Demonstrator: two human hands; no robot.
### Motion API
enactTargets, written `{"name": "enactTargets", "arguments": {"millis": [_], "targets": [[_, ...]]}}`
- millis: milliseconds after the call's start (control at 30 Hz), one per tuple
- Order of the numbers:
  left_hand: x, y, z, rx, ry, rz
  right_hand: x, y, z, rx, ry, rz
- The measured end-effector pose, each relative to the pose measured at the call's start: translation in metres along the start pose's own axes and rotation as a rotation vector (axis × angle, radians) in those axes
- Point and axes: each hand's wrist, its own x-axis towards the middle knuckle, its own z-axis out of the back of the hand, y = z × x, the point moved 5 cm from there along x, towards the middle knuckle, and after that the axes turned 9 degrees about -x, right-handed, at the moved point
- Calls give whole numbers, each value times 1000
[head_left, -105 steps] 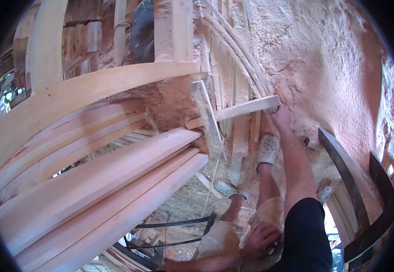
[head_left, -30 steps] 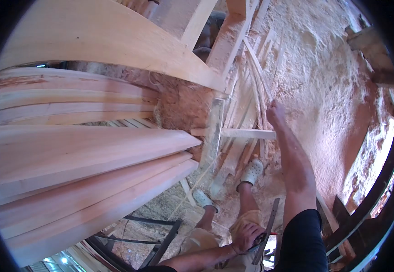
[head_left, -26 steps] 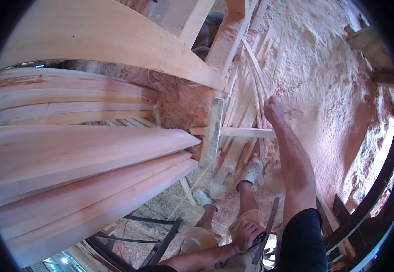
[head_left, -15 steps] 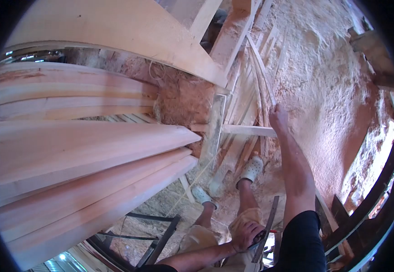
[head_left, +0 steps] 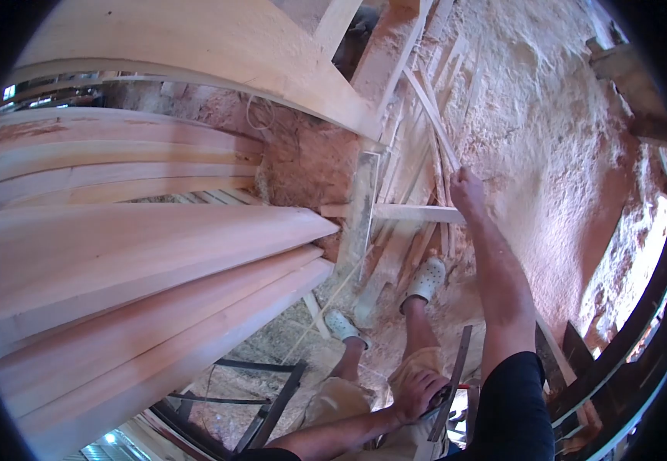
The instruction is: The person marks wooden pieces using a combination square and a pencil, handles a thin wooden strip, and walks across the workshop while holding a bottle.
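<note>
My right hand (head_left: 467,189) reaches forward, its fingers closed round the near end of a long thin wood strip (head_left: 435,115). The strip's far part lies over several loose strips (head_left: 429,165) on the dusty ground. Near my right thigh, my left hand (head_left: 419,393) is closed round a small dark object (head_left: 439,398); its kind is hard to make out. A dark narrow bar (head_left: 451,380) stands just right of that hand.
Thick pale planks (head_left: 149,261) are stacked at the left. A large wooden beam (head_left: 195,50) crosses the upper left. A short crosspiece (head_left: 418,213) lies ahead of my feet in light clogs (head_left: 425,278). Sawdust (head_left: 541,154) covers the slope at right; a dark metal frame (head_left: 276,407) stands lower left.
My right hand has shifted slightly up and left in view, with the strip still in it, and the strip's far end has swung left. My left hand has barely moved.
</note>
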Motion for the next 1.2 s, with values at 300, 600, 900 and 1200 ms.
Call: {"name": "enactTargets", "arguments": {"millis": [300, 600, 900, 1200], "targets": [[2, 1, -3, -16, 19, 17, -11, -7, 0, 82, 91, -111], [3, 1, 0, -27, 57, 45, -30, -17, -1, 83, 0, -93], [-1, 0, 0, -52, 140, 84, -79, 52, 10, 1009, -71, -721], [-6, 2, 2, 16, -9, -35, -67, 133, -20, 1315, 109, -607]]}}
